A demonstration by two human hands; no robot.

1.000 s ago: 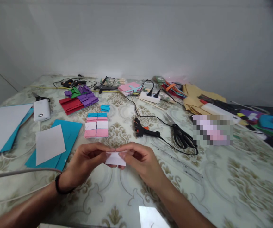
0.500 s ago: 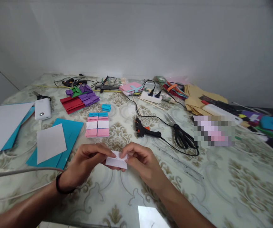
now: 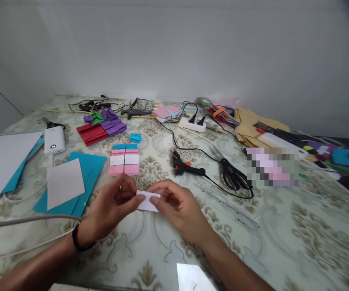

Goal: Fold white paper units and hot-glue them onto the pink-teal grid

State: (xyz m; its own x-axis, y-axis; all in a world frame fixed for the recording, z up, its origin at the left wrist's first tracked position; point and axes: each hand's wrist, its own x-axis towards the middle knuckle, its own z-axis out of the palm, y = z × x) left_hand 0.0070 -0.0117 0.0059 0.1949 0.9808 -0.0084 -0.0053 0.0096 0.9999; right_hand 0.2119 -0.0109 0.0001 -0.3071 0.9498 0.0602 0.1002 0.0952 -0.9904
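A small folded piece of white paper [image 3: 148,202] is pinched between both hands above the table. My left hand [image 3: 116,198] grips its left end, thumb on top and fingers behind. On the other end, my right hand [image 3: 178,204] presses with its thumb, the fingers curled behind the paper. Just beyond the hands lie folded paper strips [image 3: 124,159] in pink, white and blue, set in two columns. A small blue folded paper [image 3: 135,138] rests behind them. Farther right is a black hot glue gun [image 3: 186,166] with its cord.
Black-handled scissors [image 3: 233,173] and a clear ruler [image 3: 227,206] lie to the right. On the left are blue sheets [image 3: 94,167], a white square sheet [image 3: 65,184] and a white power bank [image 3: 54,139]. A power strip [image 3: 192,124] with plugs sits at the back.
The white paper has been folded over, its raised flap now lying flat under the thumbs. Both hands have shifted slightly, with the left fingers lifted more.
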